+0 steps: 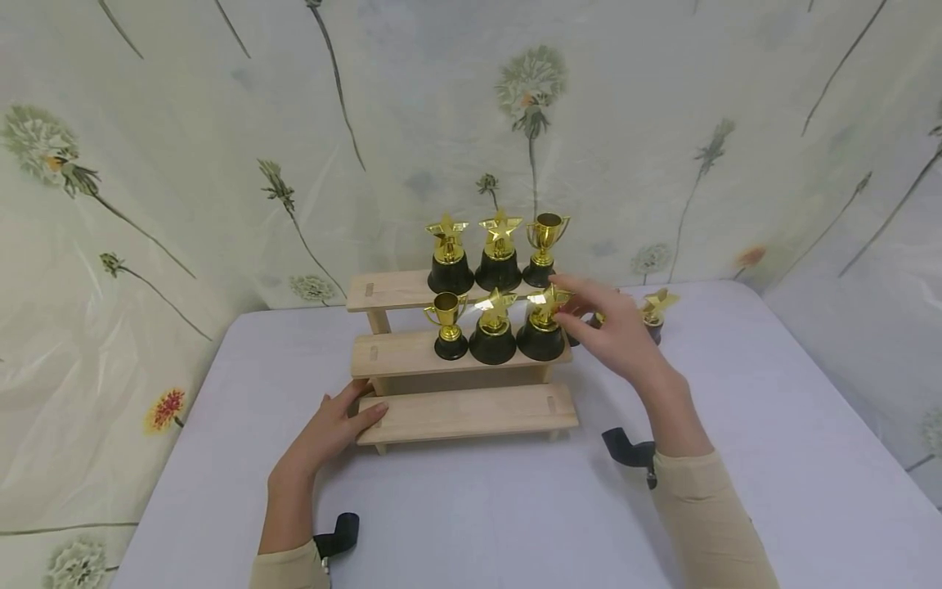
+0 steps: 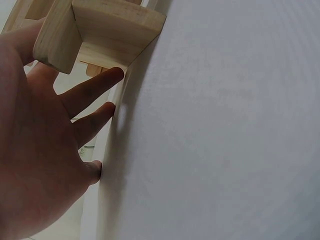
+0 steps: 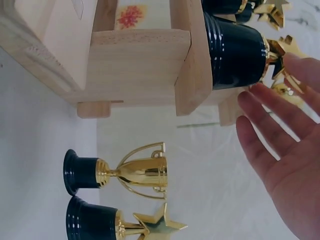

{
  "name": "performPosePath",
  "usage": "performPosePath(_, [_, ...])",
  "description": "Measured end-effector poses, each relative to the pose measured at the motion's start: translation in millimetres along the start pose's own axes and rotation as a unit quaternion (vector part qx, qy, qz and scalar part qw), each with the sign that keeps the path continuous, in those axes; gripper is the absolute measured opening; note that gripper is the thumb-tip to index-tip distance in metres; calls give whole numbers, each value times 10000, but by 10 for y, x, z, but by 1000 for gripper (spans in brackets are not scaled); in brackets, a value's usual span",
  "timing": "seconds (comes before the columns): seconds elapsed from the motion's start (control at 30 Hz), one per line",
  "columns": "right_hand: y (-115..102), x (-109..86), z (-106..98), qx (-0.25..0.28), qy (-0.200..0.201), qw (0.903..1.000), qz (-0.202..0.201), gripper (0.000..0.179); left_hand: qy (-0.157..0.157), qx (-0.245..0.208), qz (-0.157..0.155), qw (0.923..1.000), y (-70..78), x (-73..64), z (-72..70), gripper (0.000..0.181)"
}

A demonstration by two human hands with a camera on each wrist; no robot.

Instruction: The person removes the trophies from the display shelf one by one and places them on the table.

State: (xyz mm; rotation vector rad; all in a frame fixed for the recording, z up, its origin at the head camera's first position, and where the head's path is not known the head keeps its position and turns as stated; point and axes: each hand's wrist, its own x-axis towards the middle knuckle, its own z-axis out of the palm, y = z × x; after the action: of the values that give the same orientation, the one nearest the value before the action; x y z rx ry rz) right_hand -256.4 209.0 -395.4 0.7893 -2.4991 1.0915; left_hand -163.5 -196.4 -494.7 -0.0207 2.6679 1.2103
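A three-step wooden display stand [image 1: 471,413] stands on the white table. My left hand [image 1: 334,425] grips the left end of its lowest step, thumb on top; the left wrist view shows the other fingers [image 2: 95,92] spread beside and below the board. On the middle step, my right hand [image 1: 614,331] pinches the gold star of the rightmost star trophy [image 1: 542,335] between thumb and fingers. That trophy's black base [image 3: 237,52] is upright on the step. Left of it stand another star trophy [image 1: 493,339] and a cup trophy [image 1: 450,339].
The top step holds two star trophies [image 1: 450,270] [image 1: 499,266] and a cup trophy [image 1: 545,241]. Behind the right forearm, a star trophy [image 1: 655,309] stands on the table. A cup trophy [image 3: 142,171] shows beside the stand. Flowered cloth [image 1: 412,106] hangs behind the table.
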Motion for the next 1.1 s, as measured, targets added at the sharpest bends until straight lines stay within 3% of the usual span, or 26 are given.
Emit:
performPosePath(0.4, [-32,-17,18,55,-4,10000,54,49,4,-10,29,10000,1,9,13,78])
performPosePath(1.1, [-111,3,49,-67,371,9993,61,44,43,68,49,10000,-9,10,15,78])
